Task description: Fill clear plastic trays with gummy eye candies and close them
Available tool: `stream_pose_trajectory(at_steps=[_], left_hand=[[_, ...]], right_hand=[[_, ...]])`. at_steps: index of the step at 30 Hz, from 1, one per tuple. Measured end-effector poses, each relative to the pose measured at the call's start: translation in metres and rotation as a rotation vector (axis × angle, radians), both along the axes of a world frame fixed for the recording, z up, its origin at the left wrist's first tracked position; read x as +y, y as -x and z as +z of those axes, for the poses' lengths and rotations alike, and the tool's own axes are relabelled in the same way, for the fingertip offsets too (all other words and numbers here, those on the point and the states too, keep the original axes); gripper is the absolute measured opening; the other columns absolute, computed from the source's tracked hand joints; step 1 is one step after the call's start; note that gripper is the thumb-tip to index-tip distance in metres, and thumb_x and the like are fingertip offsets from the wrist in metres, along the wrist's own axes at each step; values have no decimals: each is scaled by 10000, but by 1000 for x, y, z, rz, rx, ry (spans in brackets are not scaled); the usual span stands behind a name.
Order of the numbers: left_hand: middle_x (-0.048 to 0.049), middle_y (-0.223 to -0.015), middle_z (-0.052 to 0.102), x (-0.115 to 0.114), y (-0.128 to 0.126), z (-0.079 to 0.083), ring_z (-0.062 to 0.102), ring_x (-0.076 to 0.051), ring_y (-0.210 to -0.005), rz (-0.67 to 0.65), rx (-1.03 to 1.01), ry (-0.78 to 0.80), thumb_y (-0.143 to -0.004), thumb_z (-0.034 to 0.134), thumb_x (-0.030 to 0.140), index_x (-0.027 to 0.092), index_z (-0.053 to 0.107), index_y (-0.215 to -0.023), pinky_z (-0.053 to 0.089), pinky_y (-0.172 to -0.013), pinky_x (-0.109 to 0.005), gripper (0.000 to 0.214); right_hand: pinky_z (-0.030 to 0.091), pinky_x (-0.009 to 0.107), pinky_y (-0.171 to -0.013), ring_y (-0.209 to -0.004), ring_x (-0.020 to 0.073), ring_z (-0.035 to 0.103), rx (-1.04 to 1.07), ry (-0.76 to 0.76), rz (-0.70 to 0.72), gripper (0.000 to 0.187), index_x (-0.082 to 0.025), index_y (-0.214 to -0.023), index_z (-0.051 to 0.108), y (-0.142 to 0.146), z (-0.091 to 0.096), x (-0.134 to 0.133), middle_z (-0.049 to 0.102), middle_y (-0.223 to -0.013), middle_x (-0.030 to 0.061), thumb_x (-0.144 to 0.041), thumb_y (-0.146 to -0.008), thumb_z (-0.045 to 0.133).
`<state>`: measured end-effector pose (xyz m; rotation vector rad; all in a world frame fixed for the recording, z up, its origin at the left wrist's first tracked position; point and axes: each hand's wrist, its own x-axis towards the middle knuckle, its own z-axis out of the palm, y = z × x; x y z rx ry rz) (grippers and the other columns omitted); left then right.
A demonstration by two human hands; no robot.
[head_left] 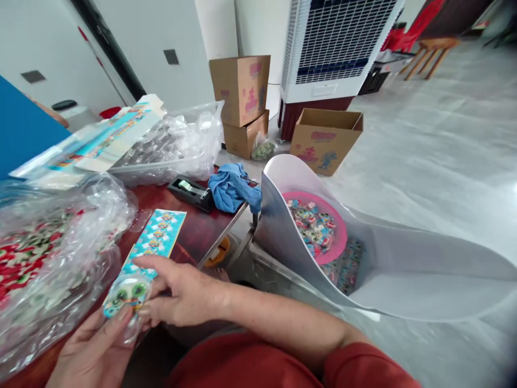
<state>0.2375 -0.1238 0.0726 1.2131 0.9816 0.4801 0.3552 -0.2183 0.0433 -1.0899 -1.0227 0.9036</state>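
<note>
Both hands are on a small clear plastic pack (128, 293) with round green-and-white pieces and a blue printed label in it. My left hand (99, 345) grips it from below, thumb across its front. At its right edge my right hand (181, 296) pinches the pack between thumb and fingers, while the index finger stretches over the printed sheet. That blue-and-white sticker sheet (155, 237), with a row of cartoon labels, lies on the dark red table (202, 229) just beyond the hands. Part of the pack is hidden by my fingers.
On the left, a plastic bag (92, 215) holds red, white and green pieces. Behind stand a tub of clear plastic shells (173, 134), a tape dispenser (191, 194) and a blue cloth (230, 188). Right of the table, a grey curved sheet (388, 258) surrounds a pink basin (341, 231) of packs.
</note>
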Motion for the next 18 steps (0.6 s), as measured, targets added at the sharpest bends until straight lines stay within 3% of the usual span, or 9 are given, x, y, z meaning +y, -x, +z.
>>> stream_pose_trajectory(at_steps=[2,3,4,6,7,8,9,12,18], left_hand=[[7,-833,728,-8,-4,5,655,-193,-664,44,-38,69,-475,805,197,243,714,-773,573,-537,-259,315],[7,-800,726,-11,-6,7,645,-164,-631,91,-56,84,-473,802,177,224,714,-739,559,-529,-227,284],[11,-766,722,-13,-7,9,636,-141,-612,126,-52,105,-466,801,153,206,710,-707,547,-537,-205,263],[21,-642,694,-11,-9,9,603,-103,-522,271,-140,66,-415,818,161,168,687,-616,507,-487,-174,240],[21,-597,678,-8,-9,7,588,-91,-496,309,-178,53,-411,821,170,155,677,-590,498,-491,-175,230],[16,-588,675,-5,-8,4,583,-85,-492,341,-202,32,-420,821,181,147,677,-589,487,-492,-171,225],[9,-602,679,-1,-7,1,589,-89,-511,355,-220,10,-442,816,192,145,686,-614,481,-503,-175,220],[-16,-692,705,6,-2,-9,619,-114,-613,334,-273,-30,-535,785,218,153,712,-699,495,-601,-212,191],[-29,-734,710,4,11,-19,618,-128,-694,250,-298,-22,-620,748,233,168,725,-735,485,-709,-245,134]], right_hand=[[482,194,-608,-624,90,572,-160,-6,52,694,-200,-1369,245,-12,6,-5,560,-719,-55,-143,-769,590],[484,212,-630,-655,106,576,-262,25,-41,638,-199,-1333,318,-16,10,-8,579,-741,-39,-167,-763,603],[483,237,-654,-688,125,576,-367,72,-203,538,-198,-1261,417,-18,14,-11,594,-767,-17,-189,-758,610],[468,293,-699,-735,160,561,-538,192,-691,209,-182,-993,583,-16,20,-12,598,-774,26,-165,-788,545],[459,310,-713,-744,170,554,-603,186,-834,109,-171,-851,606,-12,20,-11,595,-757,44,-158,-812,505],[454,313,-704,-729,172,548,-630,144,-857,149,-171,-737,598,-6,20,-8,585,-717,49,-177,-833,485],[455,301,-676,-698,165,547,-635,91,-773,187,-175,-687,590,2,18,-4,578,-677,41,-191,-841,484],[462,262,-605,-657,145,566,-474,19,-543,176,-184,-737,620,29,9,14,610,-698,34,-199,-850,486],[490,266,-683,-758,145,580,-98,2,-425,134,-182,-831,615,51,-4,43,598,-822,41,-231,-853,492]])
